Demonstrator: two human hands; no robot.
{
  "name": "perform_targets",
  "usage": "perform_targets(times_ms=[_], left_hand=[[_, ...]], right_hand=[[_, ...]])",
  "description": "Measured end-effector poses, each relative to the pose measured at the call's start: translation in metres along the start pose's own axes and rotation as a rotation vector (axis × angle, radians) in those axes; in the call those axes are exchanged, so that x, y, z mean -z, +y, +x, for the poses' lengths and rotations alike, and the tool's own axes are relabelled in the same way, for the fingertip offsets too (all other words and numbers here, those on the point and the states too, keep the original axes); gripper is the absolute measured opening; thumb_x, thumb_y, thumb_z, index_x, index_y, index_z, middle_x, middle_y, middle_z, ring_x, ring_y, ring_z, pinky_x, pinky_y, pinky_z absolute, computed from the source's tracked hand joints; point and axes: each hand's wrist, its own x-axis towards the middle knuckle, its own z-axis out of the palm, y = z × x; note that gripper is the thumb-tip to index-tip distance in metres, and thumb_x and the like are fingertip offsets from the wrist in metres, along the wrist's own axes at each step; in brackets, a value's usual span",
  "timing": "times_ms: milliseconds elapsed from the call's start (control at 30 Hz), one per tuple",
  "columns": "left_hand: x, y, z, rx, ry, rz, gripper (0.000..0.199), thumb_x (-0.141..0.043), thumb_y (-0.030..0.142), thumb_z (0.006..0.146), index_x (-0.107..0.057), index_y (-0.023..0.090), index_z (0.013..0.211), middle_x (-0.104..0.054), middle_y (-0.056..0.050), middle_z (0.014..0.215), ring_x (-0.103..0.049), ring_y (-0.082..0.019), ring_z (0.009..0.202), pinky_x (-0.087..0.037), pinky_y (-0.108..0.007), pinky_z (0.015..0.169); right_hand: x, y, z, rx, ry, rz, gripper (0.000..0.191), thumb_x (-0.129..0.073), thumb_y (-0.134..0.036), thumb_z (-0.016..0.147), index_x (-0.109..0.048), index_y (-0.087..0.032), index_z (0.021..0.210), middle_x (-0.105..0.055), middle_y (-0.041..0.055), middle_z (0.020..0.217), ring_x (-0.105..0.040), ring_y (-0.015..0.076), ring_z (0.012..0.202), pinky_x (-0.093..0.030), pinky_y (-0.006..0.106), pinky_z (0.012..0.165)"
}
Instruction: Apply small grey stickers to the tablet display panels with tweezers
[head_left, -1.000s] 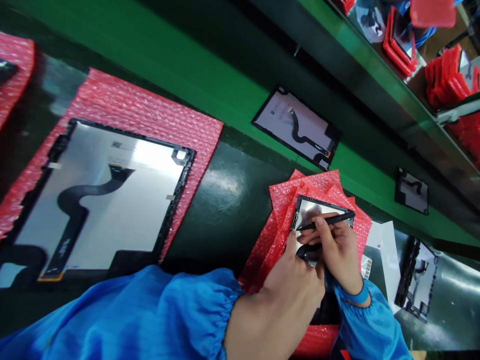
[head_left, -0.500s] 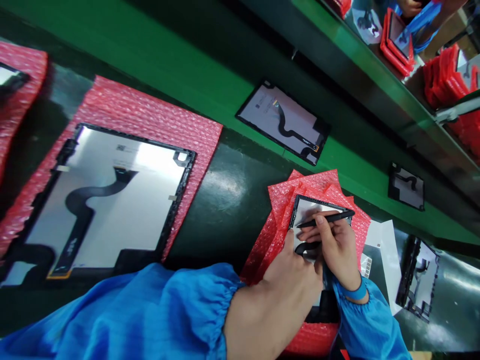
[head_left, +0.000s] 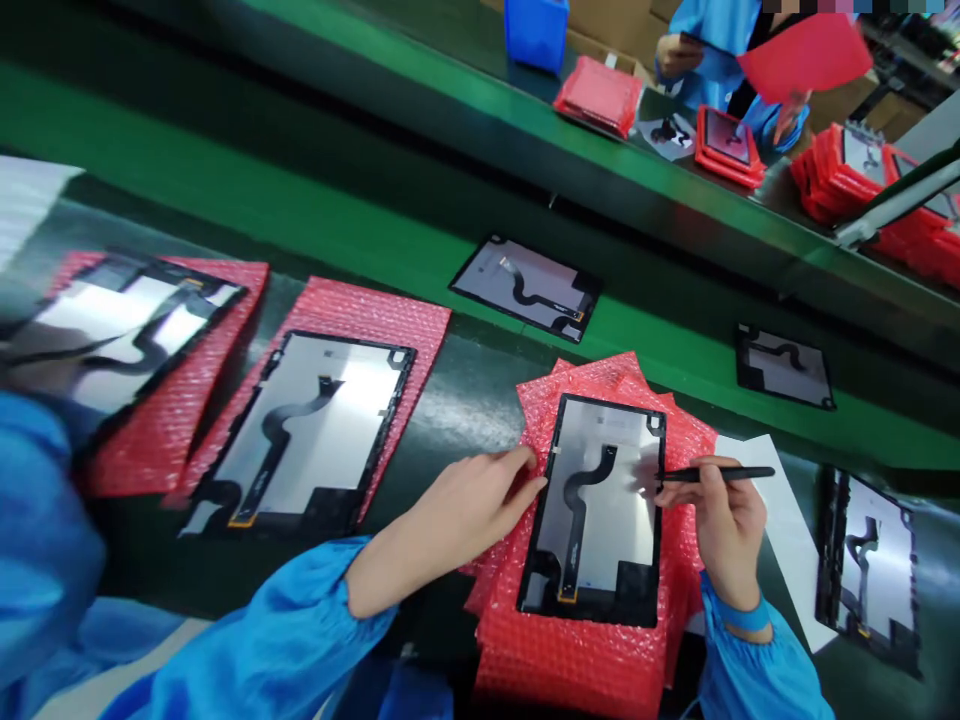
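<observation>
A tablet screen panel (head_left: 622,500) lies face down on a pile of red bubble-wrap sheets (head_left: 570,665), its dark S-shaped ribbon cable (head_left: 576,510) showing on the silvery back. At the panel's left edge is my left hand (head_left: 480,505), thumb and fingers apart, fingertips touching or just beside the frame. Black tweezers (head_left: 720,473) are pinched in my right hand (head_left: 731,520); their tip points left, at the panel's right edge.
More screen panels lie left (head_left: 307,420), on the green ledge (head_left: 525,285) and far right (head_left: 874,560). White paper (head_left: 787,540) sits right of the pile. A neighbour's blue sleeve (head_left: 37,500) enters at left. Opposite, a person holds a red sheet (head_left: 810,60).
My hands have parted: the left drew back to the panel's left edge, the right moved with the tweezers to its right edge, uncovering the panel. The view shifted, showing more of the far bench.
</observation>
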Motion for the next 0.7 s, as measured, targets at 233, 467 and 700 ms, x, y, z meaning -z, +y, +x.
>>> perform_targets(times_ms=[233, 467, 700], left_hand=[[-0.018, 0.001, 0.001, 0.092, 0.037, -0.454, 0.032, -0.046, 0.041, 0.103, -0.062, 0.020, 0.084, -0.061, 0.001, 0.074, -0.054, -0.016, 0.066, -0.038, -0.031, 0.065], [-0.017, 0.022, 0.000, 0.110, 0.048, -0.688, 0.031, -0.064, 0.049, 0.093, -0.054, 0.021, 0.086, -0.056, 0.003, 0.078, -0.052, -0.013, 0.071, -0.041, -0.028, 0.067], [-0.019, 0.033, 0.038, -0.011, 0.176, -0.987, 0.063, -0.072, 0.033, 0.093, -0.040, 0.026, 0.146, -0.037, 0.013, 0.061, -0.036, -0.008, 0.048, -0.024, -0.023, 0.050]], right_hand=[[0.028, 0.046, -0.015, 0.023, -0.009, -0.013, 0.033, -0.076, -0.053, 0.096, -0.069, -0.021, 0.101, -0.083, 0.0070, 0.080, -0.082, 0.0286, 0.066, -0.067, 0.039, 0.061], [0.027, 0.064, -0.017, 0.033, 0.030, 0.104, 0.034, -0.075, -0.053, 0.096, -0.068, -0.020, 0.102, -0.083, 0.0066, 0.082, -0.082, 0.0274, 0.068, -0.068, 0.041, 0.068], [0.033, 0.071, -0.011, 0.115, 0.282, 0.282, 0.034, -0.072, -0.053, 0.097, -0.066, -0.020, 0.102, -0.080, 0.0034, 0.076, -0.080, 0.0245, 0.065, -0.066, 0.040, 0.069]])
